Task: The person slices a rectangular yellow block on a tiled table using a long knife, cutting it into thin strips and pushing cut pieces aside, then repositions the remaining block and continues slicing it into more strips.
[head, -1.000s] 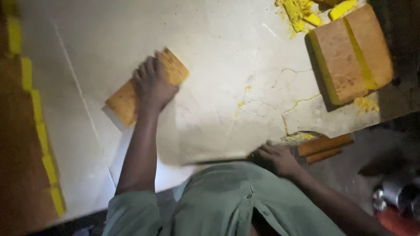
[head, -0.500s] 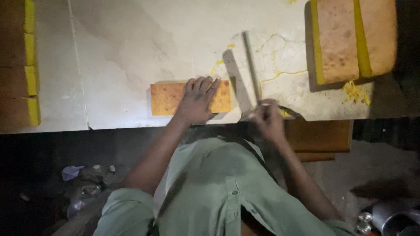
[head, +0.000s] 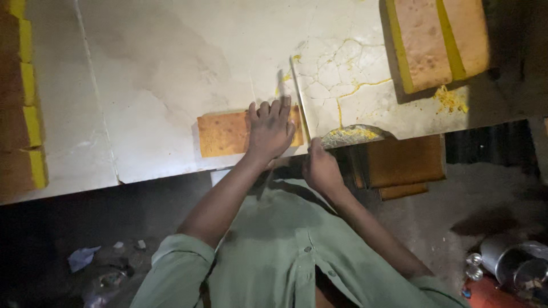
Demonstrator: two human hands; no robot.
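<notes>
My left hand (head: 269,132) presses flat on the right end of a small rectangular slab of yellow cake with a brown top (head: 225,133), which lies near the front edge of the pale worktop (head: 154,68). My right hand (head: 321,167) grips the handle of a long thin knife (head: 300,102). Its blade stands on edge against the right end of the slab, pointing away from me.
A large cake slab (head: 436,43), split in two, lies at the far right with yellow crumbs (head: 451,100) beside it. More brown and yellow cake pieces (head: 20,102) line the left edge. Wooden blocks (head: 405,165) sit below the counter, metal pots (head: 514,268) on the floor.
The view has shifted and the cake slab now lies square to the counter edge. My left hand stays on it. The knife has come closer, against the slab's right end.
</notes>
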